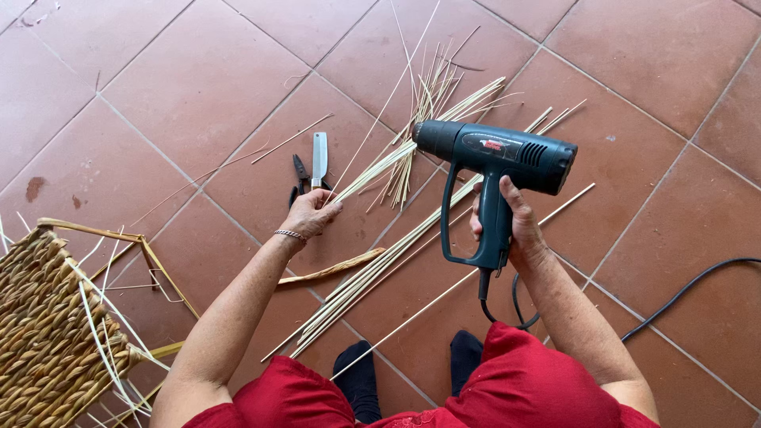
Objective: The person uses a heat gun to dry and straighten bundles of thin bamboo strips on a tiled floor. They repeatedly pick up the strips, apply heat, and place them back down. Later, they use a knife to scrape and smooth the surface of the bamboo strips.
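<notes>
My right hand (517,226) grips the handle of a dark green heat gun (495,154), its nozzle pointing left over a spread of pale reed strips (380,261) on the floor. My left hand (311,212) pinches one long thin reed (380,111) that runs up and to the right, passing just in front of the nozzle. A bracelet sits on my left wrist. The gun's black cord (690,289) trails off to the right.
A half-woven wicker basket (43,317) with loose stakes stands at the lower left. A small cleaver-like knife (319,157) and dark pliers (300,176) lie on the red tile floor (182,87) beyond my left hand. My dark-socked feet (361,380) rest near the reeds.
</notes>
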